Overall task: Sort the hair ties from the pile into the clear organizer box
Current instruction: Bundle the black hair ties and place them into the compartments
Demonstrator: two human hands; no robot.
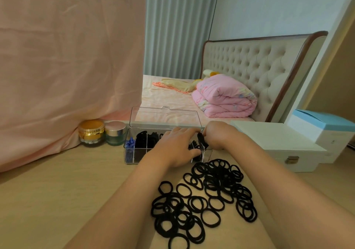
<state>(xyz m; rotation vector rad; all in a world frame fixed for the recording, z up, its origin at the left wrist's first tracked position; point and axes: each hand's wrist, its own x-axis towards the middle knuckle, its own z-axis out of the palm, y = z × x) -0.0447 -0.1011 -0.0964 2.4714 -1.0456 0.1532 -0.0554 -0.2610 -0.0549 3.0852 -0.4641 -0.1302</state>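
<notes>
A: Head view first: where do the hair ties sit?

B: Most lie in a loose pile of black hair ties (207, 197) on the pale wooden surface (67, 200). The pile is between the two forearms and just in front of the clear organizer box (134, 162). Many rings overlap, and a few lie single at the edges.

A: And the box itself?

B: Its lid (165, 117) stands open at the back. The leftmost compartments hold blue ties (129, 143), and the ones next to them hold black ties (142, 140). The hands hide much of the right part.

A: What about the hands?

B: The right hand (217, 135) has its fingers curled round a small bundle of black ties (202, 139), held over the right end of the box. The left hand (176, 147) lies across the box with its fingers reaching to that bundle. I cannot tell whether they pinch it or only touch it.

A: Anything else nearby?

B: Two jars stand left of the box against a pink cloth (67, 66). One is a gold-lidded jar (91, 132), with a pink-lidded jar (115, 133) just beside it. A white case (278, 143) with a metal latch (292, 160) sits right of the box, and a blue-and-white carton (322, 125) is behind it. Beyond is a bed (163, 95) with a folded pink quilt (224, 99) and a tufted headboard (249, 66).
</notes>
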